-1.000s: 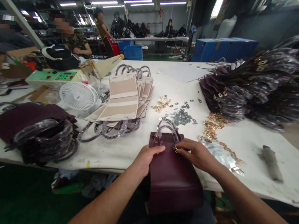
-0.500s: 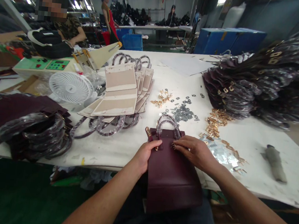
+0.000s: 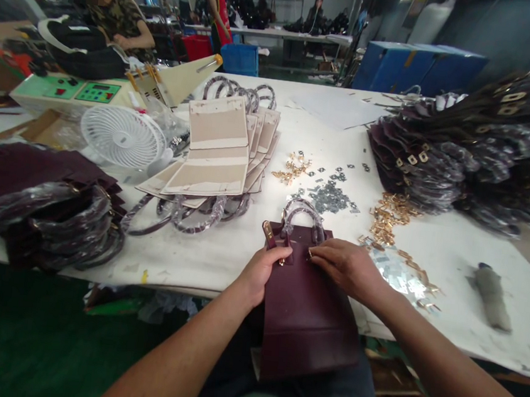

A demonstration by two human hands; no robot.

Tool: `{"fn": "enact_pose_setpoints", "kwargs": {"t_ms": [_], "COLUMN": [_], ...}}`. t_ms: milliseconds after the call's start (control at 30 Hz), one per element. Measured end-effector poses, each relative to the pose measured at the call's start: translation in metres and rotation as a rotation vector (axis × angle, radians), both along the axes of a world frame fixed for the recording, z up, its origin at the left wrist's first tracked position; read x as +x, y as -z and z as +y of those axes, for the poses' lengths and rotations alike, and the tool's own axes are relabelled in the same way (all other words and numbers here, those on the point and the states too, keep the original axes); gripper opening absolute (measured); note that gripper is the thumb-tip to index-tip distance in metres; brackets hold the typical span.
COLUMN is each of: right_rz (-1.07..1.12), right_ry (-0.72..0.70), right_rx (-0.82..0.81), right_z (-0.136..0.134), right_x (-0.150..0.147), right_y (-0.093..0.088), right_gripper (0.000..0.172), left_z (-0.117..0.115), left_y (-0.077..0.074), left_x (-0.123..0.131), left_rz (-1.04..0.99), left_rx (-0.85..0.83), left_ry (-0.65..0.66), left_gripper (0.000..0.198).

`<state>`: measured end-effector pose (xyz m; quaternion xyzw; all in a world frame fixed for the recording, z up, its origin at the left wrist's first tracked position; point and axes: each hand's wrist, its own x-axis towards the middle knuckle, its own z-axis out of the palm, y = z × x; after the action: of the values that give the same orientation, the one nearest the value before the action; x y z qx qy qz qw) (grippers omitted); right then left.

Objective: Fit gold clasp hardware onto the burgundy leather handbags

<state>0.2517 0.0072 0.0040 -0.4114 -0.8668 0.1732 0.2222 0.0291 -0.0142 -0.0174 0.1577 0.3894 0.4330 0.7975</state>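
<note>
A dark burgundy handbag (image 3: pixel 312 311) rests on my lap, leaning toward the table edge. Its twin handles (image 3: pixel 308 211) are wrapped in clear plastic. My left hand (image 3: pixel 259 274) grips the bag's upper left side, thumb on the front beside a short strap (image 3: pixel 269 232) with gold hardware. Fingertips of my right hand (image 3: pixel 348 267) are pinched at the bag's upper front around a small gold metal fitting (image 3: pixel 310 252), mostly hidden by the fingers. Gold fittings (image 3: pixel 388 218) and silver plates (image 3: pixel 399 272) lie on the table beyond my right hand.
Bag pieces with beige backs (image 3: pixel 220 124) are stacked behind a burgundy pile (image 3: pixel 47 201) at left. A white fan (image 3: pixel 122 137) stands near a machine (image 3: pixel 91 92). Small grey plates (image 3: pixel 329 197) lie mid-table. Plastic-wrapped bags (image 3: pixel 469 144) and a grey wrapped object (image 3: pixel 494 297) are at right.
The view has tilted and shifted slightly, so the table appears higher. Both hands keep their places on the bag, with the right fingertips moving only slightly at the fitting.
</note>
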Motion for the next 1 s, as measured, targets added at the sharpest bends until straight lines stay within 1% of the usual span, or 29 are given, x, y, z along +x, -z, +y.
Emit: {"fn": "enact_pose_setpoints", "kwargs": {"t_ms": [133,300,433,600,733,833,933,1000], "right_rz": [-0.065,-0.073,-0.086,-0.045,-0.044,-0.062,-0.081,-0.102], "right_ry": [-0.050,-0.120,-0.108,-0.092,-0.102,-0.124,-0.133,-0.109], "right_rx": [0.004,-0.028,-0.002,0.040,-0.006,-0.031,-0.005,0.041], "right_z": [0.003,0.008,0.008,0.007,0.013,0.017,0.015,0.010], "right_x": [-0.002,0.002,0.002,0.000,0.001,0.000,-0.001,-0.002], "right_y": [-0.003,-0.003,0.000,0.002,-0.001,-0.004,-0.004,-0.002], "right_gripper": [0.031,0.029,0.027,0.022,0.020,0.019,0.018,0.017], "left_z": [0.000,-0.001,-0.001,0.001,0.001,0.000,0.000,0.000], "left_y": [-0.001,0.000,-0.001,0.000,0.000,-0.001,-0.003,-0.003], "left_x": [0.000,-0.001,-0.002,-0.002,-0.002,-0.002,-0.002,-0.001], "left_rz": [-0.005,-0.002,-0.011,-0.003,0.005,-0.001,-0.004,-0.004], "left_rx": [0.005,-0.016,-0.025,-0.022,-0.006,0.003,-0.016,-0.030], "left_ry": [-0.015,-0.013,0.001,0.014,0.018,0.021,0.011,-0.003], "left_gripper": [0.040,0.041,0.040,0.038,0.039,0.036,0.036,0.038]}}
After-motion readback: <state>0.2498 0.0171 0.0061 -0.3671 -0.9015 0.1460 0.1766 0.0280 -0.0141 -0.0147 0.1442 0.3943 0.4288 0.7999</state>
